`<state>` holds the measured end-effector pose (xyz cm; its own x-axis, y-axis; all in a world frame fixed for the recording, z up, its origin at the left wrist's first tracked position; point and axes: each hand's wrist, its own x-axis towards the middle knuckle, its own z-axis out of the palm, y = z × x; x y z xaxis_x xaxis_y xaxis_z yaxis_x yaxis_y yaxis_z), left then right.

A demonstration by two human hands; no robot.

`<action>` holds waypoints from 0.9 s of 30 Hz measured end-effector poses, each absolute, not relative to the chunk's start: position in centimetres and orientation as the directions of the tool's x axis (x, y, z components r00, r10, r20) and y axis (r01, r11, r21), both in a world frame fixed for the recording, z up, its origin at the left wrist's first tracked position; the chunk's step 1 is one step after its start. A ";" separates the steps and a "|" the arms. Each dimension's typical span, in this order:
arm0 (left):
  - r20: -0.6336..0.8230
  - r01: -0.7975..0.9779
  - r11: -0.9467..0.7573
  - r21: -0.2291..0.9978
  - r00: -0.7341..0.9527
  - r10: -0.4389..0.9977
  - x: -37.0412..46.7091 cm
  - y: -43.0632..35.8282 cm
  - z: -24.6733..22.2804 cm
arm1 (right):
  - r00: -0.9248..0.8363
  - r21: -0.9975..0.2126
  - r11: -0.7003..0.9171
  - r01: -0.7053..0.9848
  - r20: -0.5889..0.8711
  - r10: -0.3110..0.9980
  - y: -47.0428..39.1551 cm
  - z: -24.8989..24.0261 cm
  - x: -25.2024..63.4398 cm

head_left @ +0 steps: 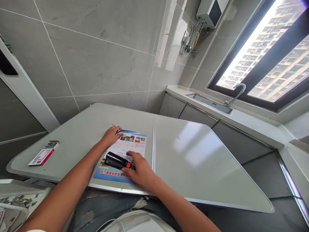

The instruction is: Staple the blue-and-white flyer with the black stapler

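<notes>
On the grey table [193, 151] in front of me lies a flyer [125, 151], with a black stapler [117, 160] resting on it. My left hand [111, 135] presses flat, fingers spread, on the flyer's far left corner. My right hand [141, 170] curls loosely around the stapler's near end.
</notes>
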<state>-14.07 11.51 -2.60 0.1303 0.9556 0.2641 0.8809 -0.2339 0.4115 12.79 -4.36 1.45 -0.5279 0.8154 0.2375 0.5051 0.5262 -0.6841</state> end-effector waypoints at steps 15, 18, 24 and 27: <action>0.277 0.879 -0.210 0.427 0.094 0.956 -13.6 11.4 -3.6 | -0.046 -0.411 0.162 0.897 0.277 0.960 11.7 -0.5 37.5; 0.278 0.879 -0.202 0.432 0.083 0.957 -13.4 11.3 -3.7 | -0.070 -0.380 0.185 0.906 0.297 0.952 12.0 -1.0 36.8; 0.273 0.876 -0.191 0.442 0.071 0.959 -13.3 11.2 -3.7 | -0.172 -0.383 0.321 0.866 0.375 0.911 14.4 -0.5 28.1; 0.270 0.878 -0.199 0.436 0.083 0.959 -13.4 10.9 -3.4 | -0.244 -0.392 0.412 0.822 0.412 0.878 16.6 0.5 21.1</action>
